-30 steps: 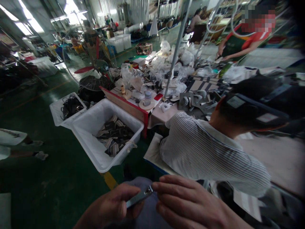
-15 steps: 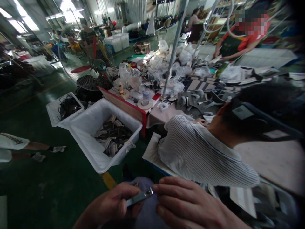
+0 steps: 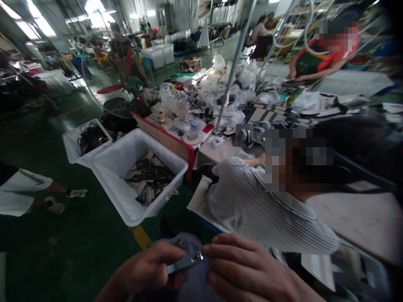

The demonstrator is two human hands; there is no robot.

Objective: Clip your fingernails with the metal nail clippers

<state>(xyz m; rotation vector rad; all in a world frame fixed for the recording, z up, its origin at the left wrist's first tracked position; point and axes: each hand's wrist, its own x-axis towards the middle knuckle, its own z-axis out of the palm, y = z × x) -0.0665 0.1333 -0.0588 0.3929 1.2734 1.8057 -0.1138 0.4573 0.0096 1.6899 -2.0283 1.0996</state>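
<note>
Low in the view, my left hand [image 3: 150,265] is closed around a small metal nail clipper [image 3: 185,263], thumb on top, with its cutting end pointing right. My right hand [image 3: 242,268] is held just to the right, back up and fingers stretched side by side. One fingertip is right at the clipper's cutting end; whether the jaws touch the nail is too small to tell. Both hands are above my lap, where greyish cloth [image 3: 195,285] shows.
A co-worker in a striped shirt [image 3: 252,201] sits close on the right, at a table heaped with plastic bags [image 3: 208,90] and cut pieces. A white bin [image 3: 110,176] of strips stands ahead on the left, beside a smaller bin [image 3: 71,147]. Someone's legs [image 3: 28,188] show far left.
My hands and the nail clipper keep nearly the same pose. The striped-shirt co-worker's head has turned to the left. The legs at far left have come further into view.
</note>
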